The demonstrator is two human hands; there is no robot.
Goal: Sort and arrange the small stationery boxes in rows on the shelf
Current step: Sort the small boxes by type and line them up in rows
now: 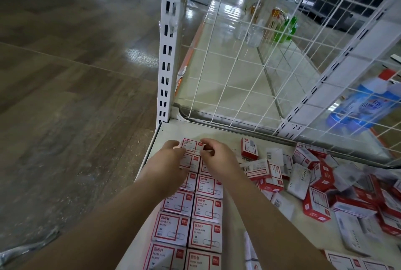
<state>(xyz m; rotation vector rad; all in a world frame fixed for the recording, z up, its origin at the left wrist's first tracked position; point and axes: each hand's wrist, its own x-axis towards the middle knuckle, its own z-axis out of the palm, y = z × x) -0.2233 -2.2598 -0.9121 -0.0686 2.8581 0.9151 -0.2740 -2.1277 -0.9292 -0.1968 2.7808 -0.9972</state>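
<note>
Both hands pinch one box (pixel 191 145) between them: left hand (pixel 171 152) at its 9 o'clock, right hand (pixel 213 152) at its 3. It sits label-up at the far end of two rows (pixel 195 211) on the shelf (pixel 219 134), long axis pointing 3 o'clock. Loose pile (pixel 325 183) lies at 3 o'clock.
</note>
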